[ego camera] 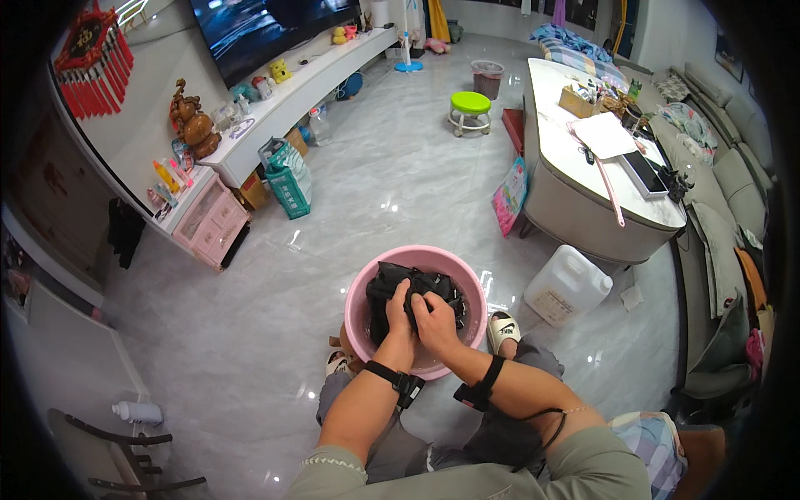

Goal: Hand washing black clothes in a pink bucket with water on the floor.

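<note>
A pink plastic basin (478,284) stands on the floor between my feet, with some water in its bottom. Wet-looking black cloth (390,278) is bunched up inside it; what kind of garment it is I cannot tell. My left hand (400,312) grips the cloth from the left side. Close beside it, my right hand (435,319) clasps the same cloth with curled fingers. Both hands are above the basin's middle, knuckles nearly touching. The cloth hides part of the fingertips. Each wrist wears a black strap with a small device.
To the right of the basin stands a white plastic jug (565,287). Beyond it is a white-topped coffee table (562,137) beside a grey sofa (737,175). A green-seated rolling stool (470,103) stands ahead. On the left are a pink cabinet (212,219) and a teal bag (289,181).
</note>
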`<action>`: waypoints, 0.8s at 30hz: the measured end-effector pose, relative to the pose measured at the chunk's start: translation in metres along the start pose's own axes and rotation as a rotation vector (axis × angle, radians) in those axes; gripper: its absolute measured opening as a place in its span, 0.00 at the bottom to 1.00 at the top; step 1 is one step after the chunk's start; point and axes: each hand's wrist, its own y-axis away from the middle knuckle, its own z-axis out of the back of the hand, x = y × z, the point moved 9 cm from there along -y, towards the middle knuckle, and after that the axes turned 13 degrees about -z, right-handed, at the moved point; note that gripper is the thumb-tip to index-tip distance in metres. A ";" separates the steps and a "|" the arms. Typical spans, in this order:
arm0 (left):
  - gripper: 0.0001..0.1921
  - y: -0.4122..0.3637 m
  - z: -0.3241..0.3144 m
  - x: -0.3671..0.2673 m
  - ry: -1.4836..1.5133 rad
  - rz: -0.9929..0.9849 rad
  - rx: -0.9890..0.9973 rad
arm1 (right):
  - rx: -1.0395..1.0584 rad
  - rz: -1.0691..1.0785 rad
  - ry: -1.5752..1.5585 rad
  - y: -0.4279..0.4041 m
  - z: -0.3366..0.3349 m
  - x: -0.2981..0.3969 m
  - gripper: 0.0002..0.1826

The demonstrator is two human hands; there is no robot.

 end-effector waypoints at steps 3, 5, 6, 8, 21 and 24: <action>0.10 0.026 -0.048 0.019 -0.045 -0.096 -0.079 | -0.147 -0.069 -0.130 -0.049 0.051 -0.038 0.20; 0.10 0.030 -0.062 0.013 -0.111 -0.099 0.027 | -0.119 -0.329 -0.229 -0.061 0.049 -0.074 0.20; 0.11 0.029 -0.064 0.013 -0.078 -0.055 0.049 | 0.070 -0.394 -0.543 -0.063 0.029 -0.082 0.21; 0.15 0.026 -0.070 0.018 -0.017 0.073 0.098 | 0.252 -0.448 -0.853 -0.064 0.020 -0.091 0.22; 0.09 0.027 -0.054 0.010 -0.359 -0.409 -0.033 | -0.140 0.046 0.035 -0.033 0.056 -0.005 0.14; 0.13 0.023 -0.048 0.007 -0.414 -0.412 -0.051 | -0.215 -0.054 0.047 -0.041 0.058 -0.012 0.17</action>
